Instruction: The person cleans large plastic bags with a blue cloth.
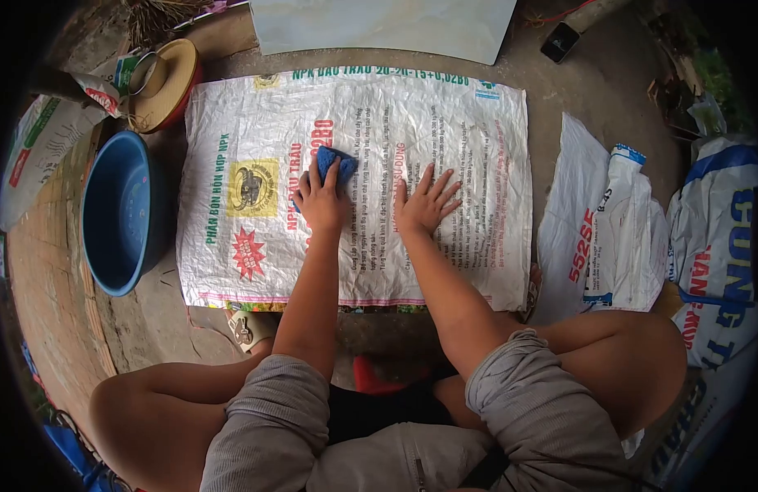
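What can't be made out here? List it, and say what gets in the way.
All in the head view:
Blue cloth: part covered by the left hand.
Printed sack: lettering beneath the right hand covered.
Pale board: cut off by the top edge.
Black box: any markings too small to read.

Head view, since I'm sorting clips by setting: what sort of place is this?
Probably a yard or porch: bare ground, greenery at the edge, and a blue basin beside a printed sack.
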{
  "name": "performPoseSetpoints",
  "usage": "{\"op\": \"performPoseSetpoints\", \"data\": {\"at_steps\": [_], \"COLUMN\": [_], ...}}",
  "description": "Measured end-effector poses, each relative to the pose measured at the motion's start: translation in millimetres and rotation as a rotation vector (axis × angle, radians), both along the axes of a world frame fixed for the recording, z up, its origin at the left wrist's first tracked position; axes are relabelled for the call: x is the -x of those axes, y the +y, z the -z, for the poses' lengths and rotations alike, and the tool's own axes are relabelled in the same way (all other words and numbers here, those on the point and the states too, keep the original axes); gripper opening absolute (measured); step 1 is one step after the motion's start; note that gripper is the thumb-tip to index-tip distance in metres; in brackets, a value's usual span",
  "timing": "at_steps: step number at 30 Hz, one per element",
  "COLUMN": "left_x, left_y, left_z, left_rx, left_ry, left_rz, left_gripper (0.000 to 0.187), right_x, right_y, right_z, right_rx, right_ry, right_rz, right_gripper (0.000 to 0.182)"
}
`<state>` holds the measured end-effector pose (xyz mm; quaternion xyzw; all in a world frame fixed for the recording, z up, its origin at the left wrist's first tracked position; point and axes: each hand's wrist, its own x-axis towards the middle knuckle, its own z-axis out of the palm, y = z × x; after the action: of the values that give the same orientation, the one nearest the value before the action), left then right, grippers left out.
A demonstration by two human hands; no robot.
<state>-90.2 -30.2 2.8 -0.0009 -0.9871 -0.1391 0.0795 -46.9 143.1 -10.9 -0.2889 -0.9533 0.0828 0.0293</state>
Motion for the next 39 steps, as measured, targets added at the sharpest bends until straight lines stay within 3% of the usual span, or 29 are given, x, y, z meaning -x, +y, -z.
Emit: {"op": "performPoseSetpoints", "data": {"at_steps": [6, 10, 14, 16, 18, 20, 22, 26, 32, 34, 36, 39], "left_x": [61.7, 88.0, 91.4, 84.8, 72.8, 58.6, 52.9, 77.4, 129.1, 131.1, 126.1, 112.0], "left_y": [-88.6, -92.9, -5.2, 53.8, 100.6, 133.0, 137.6, 91.8, -33.5, -83.7, -122.9, -149.1], "left_z": [10.9, 23.9, 9.1, -4.4, -23.0, -14.7, -10.9, -4.7, 3.2, 3.8, 13.6, 39.2], "left_rx": [0.052, 0.054, -0.131, -0.228, -0.341, -0.257, -0.183, -0.135, 0.015, 0.123, 0.095, 0.113], "left_ry": [0.046, 0.129, 0.238, 0.238, 0.059, 0.004, 0.086, 0.079, 0.077, 0.020, -0.012, 0.107], "left_rz": [-0.596, -0.798, -0.505, -0.222, 0.120, 0.401, 0.489, 0.488, 0.101, -0.038, -0.322, -0.486], "left_gripper": [0.046, 0.042, 0.046, 0.047, 0.052, 0.055, 0.056, 0.055, 0.061, 0.062, 0.057, 0.054], "right_x": [0.3, 1.2, 2.3, 2.3, 5.5, 8.3, 9.7, 4.5, 4.5, 4.9, 6.8, 5.0], "right_y": [-0.7, -1.9, -2.5, -1.8, -2.4, -2.6, -3.2, -0.5, 1.0, 0.9, 0.3, 0.0], "right_z": [2.7, -0.2, -0.9, 0.0, -4.9, -9.0, -16.9, -3.1, -1.7, -4.6, -5.1, -4.0], "right_rx": [-0.041, -0.040, -0.040, -0.028, 0.004, -0.025, 0.008, 0.010, -0.007, 0.003, 0.010, -0.003], "right_ry": [0.044, 0.051, 0.010, 0.011, -0.020, -0.231, -0.286, -0.092, -0.051, -0.058, -0.068, -0.066], "right_rz": [0.012, 0.008, 0.021, 0.013, 0.026, 0.048, 0.049, 0.021, -0.008, -0.007, -0.004, -0.002], "right_gripper": [0.077, 0.077, 0.077, 0.079, 0.081, 0.084, 0.086, 0.083, 0.080, 0.080, 0.080, 0.080]}}
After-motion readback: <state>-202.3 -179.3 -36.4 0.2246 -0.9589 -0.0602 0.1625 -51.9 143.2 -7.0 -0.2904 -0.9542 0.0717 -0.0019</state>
